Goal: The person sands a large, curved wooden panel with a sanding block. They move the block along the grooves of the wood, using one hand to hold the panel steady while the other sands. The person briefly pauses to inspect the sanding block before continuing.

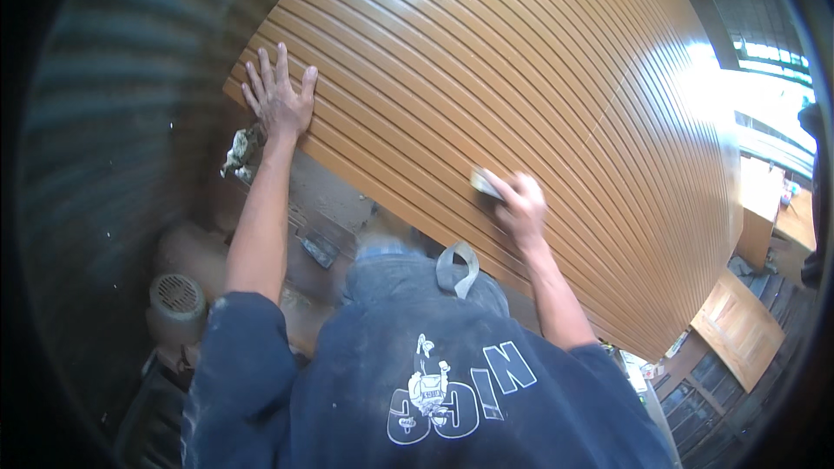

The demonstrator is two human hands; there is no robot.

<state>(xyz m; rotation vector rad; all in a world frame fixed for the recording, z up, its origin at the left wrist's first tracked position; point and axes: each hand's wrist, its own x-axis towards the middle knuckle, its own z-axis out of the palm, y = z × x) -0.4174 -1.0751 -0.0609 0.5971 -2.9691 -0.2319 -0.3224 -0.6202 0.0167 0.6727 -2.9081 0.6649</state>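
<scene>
A large brown wooden panel (pixel 486 61) with many parallel grooves lies in front of me and fills most of the view. My left hand (pixel 283 106) rests flat near its left corner, fingers spread. Nearer the middle of the panel's close side, my right hand (pixel 524 213) is closed around a small pale pad (pixel 485 182) that lies against the grooved face. The hand is slightly blurred, and its fingers partly hide the pad, so I cannot tell what it is made of.
Below the panel's left edge are a grey motor with a vented cover (pixel 177 293) and a crumpled whitish rag (pixel 236 152). A dark corrugated wall (pixel 113 122) stands at left. On the right lies a light wooden board (pixel 738 330), with a wooden table (pixel 795 217) beyond it.
</scene>
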